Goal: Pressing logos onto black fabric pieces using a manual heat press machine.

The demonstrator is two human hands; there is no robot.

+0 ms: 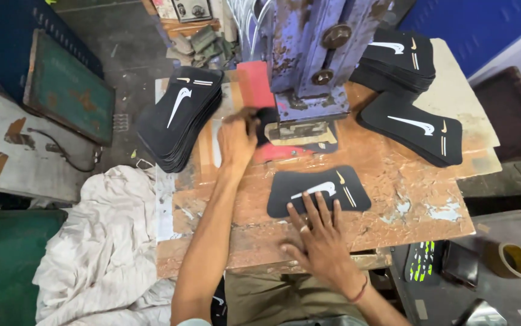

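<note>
Left hand (236,140) is curling its fingers shut on a small black piece (266,123) at the foot of the blue press (308,66), w/ most of that piece hidden by fingers & press, so its shape is hard to tell. Right hand (317,232) is lying flat & spread, fingertips pressing the near edge of a single black insole sheet (319,190) on the table (393,199). That sheet is sitting at approx 12 o'clock from the right hand & 4 o'clock from the left; insole stacks are resting at 9 o'clock (179,121) & 2 o'clock (414,130).
</note>
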